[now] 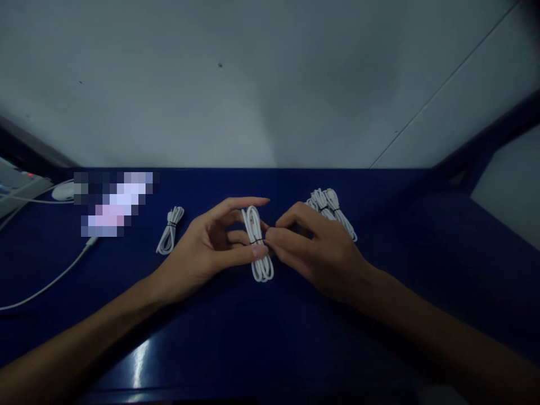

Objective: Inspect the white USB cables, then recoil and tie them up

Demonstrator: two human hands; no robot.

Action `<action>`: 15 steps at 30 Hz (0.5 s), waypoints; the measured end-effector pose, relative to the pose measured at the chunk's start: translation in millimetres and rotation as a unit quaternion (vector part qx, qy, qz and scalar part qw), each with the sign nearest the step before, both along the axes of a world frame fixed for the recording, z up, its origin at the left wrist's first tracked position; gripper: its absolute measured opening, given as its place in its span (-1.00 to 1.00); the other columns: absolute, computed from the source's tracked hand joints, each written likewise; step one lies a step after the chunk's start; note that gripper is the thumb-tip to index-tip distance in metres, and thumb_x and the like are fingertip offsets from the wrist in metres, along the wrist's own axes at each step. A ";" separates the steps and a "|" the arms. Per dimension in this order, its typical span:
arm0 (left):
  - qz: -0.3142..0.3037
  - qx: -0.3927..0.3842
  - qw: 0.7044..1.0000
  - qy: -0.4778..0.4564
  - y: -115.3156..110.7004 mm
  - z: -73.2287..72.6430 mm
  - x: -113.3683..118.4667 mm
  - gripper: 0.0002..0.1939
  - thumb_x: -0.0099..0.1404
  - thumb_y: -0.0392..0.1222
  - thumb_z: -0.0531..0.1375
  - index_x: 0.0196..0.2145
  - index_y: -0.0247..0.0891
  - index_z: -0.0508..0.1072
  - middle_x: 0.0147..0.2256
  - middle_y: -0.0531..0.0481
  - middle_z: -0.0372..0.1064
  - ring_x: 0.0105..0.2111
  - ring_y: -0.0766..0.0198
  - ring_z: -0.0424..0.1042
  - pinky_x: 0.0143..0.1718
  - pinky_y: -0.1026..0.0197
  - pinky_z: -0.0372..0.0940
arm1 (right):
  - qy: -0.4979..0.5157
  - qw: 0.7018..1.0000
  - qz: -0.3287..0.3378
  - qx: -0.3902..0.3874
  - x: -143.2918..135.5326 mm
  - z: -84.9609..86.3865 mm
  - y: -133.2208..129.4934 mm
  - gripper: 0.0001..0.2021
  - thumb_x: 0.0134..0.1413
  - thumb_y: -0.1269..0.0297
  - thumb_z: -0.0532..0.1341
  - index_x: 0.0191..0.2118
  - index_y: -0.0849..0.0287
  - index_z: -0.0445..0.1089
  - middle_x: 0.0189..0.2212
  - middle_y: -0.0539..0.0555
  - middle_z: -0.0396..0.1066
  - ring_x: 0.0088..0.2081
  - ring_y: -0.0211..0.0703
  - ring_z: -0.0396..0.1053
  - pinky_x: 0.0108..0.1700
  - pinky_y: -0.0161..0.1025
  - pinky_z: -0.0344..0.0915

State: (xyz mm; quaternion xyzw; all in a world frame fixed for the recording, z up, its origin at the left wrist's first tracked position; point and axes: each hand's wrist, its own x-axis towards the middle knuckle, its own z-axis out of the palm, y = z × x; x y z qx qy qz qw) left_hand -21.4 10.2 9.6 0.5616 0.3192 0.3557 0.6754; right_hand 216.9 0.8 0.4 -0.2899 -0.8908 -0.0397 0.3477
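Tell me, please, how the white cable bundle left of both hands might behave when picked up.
The white cable bundle should probably lift as one piece, since a dark tie cinches it. Its thin loops may flex when squeezed. Its long, uneven shape seems unlikely to roll.

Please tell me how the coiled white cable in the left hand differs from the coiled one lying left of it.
The held white cable is gripped by the left hand; the lying white cable rests on the glossy blue table. The held cable's top tilts left, the lying cable's tilts right. Both are bundled with thin black ties.
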 end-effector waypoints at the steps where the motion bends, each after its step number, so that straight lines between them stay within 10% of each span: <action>1: 0.000 0.005 1.000 0.003 0.2 -0.4 -0.2 -0.34 0.35 -0.28 0.50 0.33 0.02 0.48 0.06 -0.07 0.57 -0.08 0.14 0.64 0.02 0.07 0.56 | 0.006 1.000 -0.001 -0.004 0.0 -0.4 0.0 -0.84 0.53 0.48 0.18 -0.14 0.24 0.50 -0.26 0.07 0.41 -0.35 -0.28 0.31 -0.47 -0.38 0.20; 15: -0.010 -0.021 1.000 -0.018 -1.0 -1.2 1.3 -0.46 0.40 -0.27 0.47 0.27 0.02 0.54 0.01 -0.01 0.60 -0.05 0.21 0.65 0.03 0.18 0.53 | 0.031 0.999 -0.025 0.001 -2.0 -7.5 -3.2 -0.86 0.51 0.46 0.21 -0.13 0.18 0.50 -0.27 0.05 0.45 -0.36 -0.28 0.33 -0.49 -0.35 0.17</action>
